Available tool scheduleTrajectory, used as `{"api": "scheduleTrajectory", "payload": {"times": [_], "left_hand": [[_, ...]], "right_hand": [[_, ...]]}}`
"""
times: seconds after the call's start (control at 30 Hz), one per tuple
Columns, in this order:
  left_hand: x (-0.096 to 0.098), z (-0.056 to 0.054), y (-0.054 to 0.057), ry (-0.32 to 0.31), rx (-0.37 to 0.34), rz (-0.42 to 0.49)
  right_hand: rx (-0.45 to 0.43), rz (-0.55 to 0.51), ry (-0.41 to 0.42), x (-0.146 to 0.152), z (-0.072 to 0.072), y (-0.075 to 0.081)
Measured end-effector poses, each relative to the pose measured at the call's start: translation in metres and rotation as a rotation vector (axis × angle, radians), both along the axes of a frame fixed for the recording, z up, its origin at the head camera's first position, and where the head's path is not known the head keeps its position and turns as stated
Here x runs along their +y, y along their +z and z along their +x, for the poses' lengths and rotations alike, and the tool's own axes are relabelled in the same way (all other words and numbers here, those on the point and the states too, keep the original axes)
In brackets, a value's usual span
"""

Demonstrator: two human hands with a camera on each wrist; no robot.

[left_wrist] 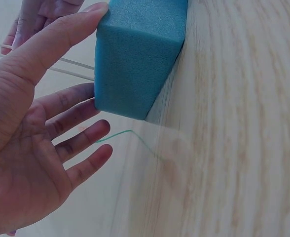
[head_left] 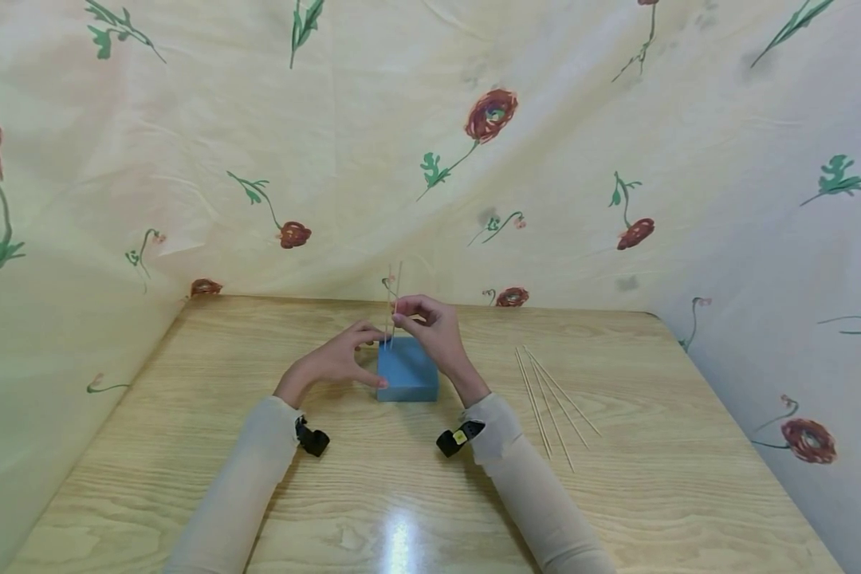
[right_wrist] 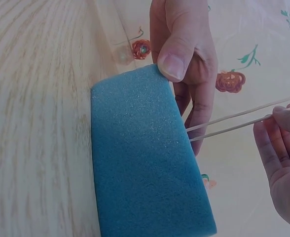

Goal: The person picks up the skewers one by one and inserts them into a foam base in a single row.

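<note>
A blue foam block (head_left: 409, 368) sits on the wooden table. My left hand (head_left: 336, 357) steadies its left side, the thumb at the near corner and the fingertips at the far one. In the left wrist view the outer two fingers of that hand stand free of the block. Two thin wooden sticks rise close together from the block's top near its far left corner. My right hand (head_left: 436, 328) pinches one stick (right_wrist: 229, 130) between thumb and fingertips above the block. The other stick (right_wrist: 243, 112) stands beside it. How deep their lower ends go is hidden.
Several loose thin sticks (head_left: 545, 391) lie fanned out on the table (head_left: 660, 478) to the right of the block. A flowered cloth (head_left: 373, 143) hangs behind the table and along its sides.
</note>
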State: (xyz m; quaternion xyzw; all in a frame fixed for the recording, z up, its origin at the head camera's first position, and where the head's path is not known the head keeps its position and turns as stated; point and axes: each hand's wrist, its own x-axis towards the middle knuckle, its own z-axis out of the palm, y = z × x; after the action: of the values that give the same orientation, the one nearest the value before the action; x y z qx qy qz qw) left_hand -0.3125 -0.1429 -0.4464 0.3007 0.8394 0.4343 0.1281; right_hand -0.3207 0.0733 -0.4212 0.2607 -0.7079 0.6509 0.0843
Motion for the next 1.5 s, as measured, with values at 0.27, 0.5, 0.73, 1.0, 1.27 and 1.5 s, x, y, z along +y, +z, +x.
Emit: {"api": "scheduleTrajectory", "payload": {"times": [0.27, 0.5, 0.73, 1.0, 1.27, 1.5], "left_hand": [[0.0, 0.0006, -0.0004, 0.0, -0.008, 0.002], [0.0, -0.0007, -0.001, -0.003, -0.008, 0.014], [0.0005, -0.0012, -0.0018, -0.007, -0.003, 0.013], [0.0005, 0.0, -0.0008, -0.008, -0.005, 0.003], [0.0012, -0.0005, -0.0008, 0.008, 0.008, -0.035], [0.0031, 0.0001, 0.0017, 0.014, 0.013, -0.057]], "right_hand": [[0.014, 0.007, -0.001, -0.0004, -0.0006, -0.002], [0.011, 0.026, -0.016, -0.0007, -0.001, -0.0012], [0.008, 0.035, -0.014, -0.0005, -0.0006, -0.0004], [0.012, 0.026, -0.007, -0.0005, -0.001, -0.0013], [0.017, 0.022, 0.007, -0.0001, -0.0011, -0.0031], [0.007, 0.019, 0.0, -0.0006, -0.0006, -0.002]]}}
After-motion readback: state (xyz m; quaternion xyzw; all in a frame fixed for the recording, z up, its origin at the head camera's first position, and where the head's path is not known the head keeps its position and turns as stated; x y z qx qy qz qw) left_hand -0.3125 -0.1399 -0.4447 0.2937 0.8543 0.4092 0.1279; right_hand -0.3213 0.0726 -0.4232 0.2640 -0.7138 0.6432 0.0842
